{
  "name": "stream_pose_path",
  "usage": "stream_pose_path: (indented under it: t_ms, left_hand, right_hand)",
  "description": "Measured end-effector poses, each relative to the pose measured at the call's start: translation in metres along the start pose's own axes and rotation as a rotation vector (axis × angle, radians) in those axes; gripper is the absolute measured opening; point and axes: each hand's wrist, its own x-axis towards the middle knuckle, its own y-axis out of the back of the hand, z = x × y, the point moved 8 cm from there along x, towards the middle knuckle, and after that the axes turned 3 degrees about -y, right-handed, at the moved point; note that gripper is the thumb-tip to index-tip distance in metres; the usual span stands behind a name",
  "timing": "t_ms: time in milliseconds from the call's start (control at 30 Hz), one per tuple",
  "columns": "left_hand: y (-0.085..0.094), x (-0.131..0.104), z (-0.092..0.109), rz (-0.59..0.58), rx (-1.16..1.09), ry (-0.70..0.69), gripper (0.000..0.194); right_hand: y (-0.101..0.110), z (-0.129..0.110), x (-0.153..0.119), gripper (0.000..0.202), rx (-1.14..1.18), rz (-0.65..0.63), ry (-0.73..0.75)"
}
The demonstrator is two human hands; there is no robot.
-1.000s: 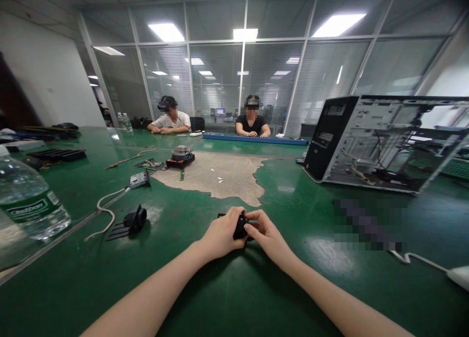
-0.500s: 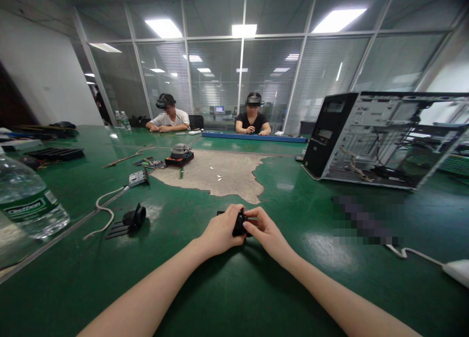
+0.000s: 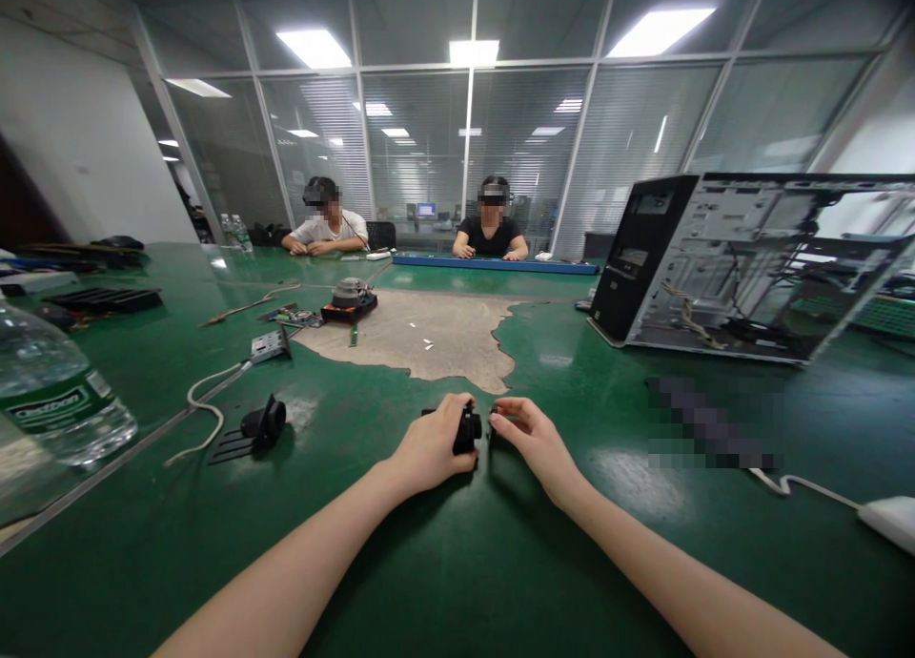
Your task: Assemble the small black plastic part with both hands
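My left hand (image 3: 430, 446) is wrapped round a small black camera-like device (image 3: 468, 433), whose short round end sticks out to the right. Just across a narrow gap, my right hand (image 3: 530, 441) pinches a small, thin black piece (image 3: 492, 420) between thumb and fingers. Much of that piece is hidden, so its kind is unclear. Both hands are just above the green tabletop (image 3: 436, 572). Off to the left lies a black part with a round end and flat prongs (image 3: 264, 420), touched by neither hand.
A clear water bottle (image 3: 64, 400) stands at the left, near a metal bracket (image 3: 270, 346) and a white cord (image 3: 204, 405). An opened computer case (image 3: 636, 267) is at the right. Two people (image 3: 325, 224) sit across the table, behind a blue bar (image 3: 493, 264).
My right hand has drawn away to the right from the black device, with the small black piece in its fingers. My left hand stays nearly in place.
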Motion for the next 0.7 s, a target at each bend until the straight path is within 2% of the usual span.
stream_pose_path:
  t_ms: [100, 167, 267, 467, 700]
  left_hand:
    - [-0.001, -0.001, 0.002, -0.008, -0.004, -0.013, 0.059]
    - [-0.001, -0.002, 0.004, -0.008, -0.003, -0.02, 0.057]
    - [-0.002, -0.002, 0.004, -0.007, 0.001, -0.024, 0.056]
    - [-0.001, -0.002, 0.005, 0.0, -0.001, -0.042, 0.056]
    - [-0.002, -0.001, 0.004, -0.003, -0.011, -0.039, 0.057]
  right_hand:
    - [-0.021, -0.001, -0.004, 0.025, 0.034, -0.177, -0.011]
    - [-0.028, -0.003, -0.006, 0.025, 0.039, -0.213, -0.015]
    - [-0.03, -0.004, -0.008, 0.024, 0.036, -0.211, -0.002]
    - [-0.031, -0.008, -0.014, 0.021, 0.026, -0.224, 0.115]
    - [-0.031, -0.004, -0.009, 0.018, -0.004, -0.21, 0.101]
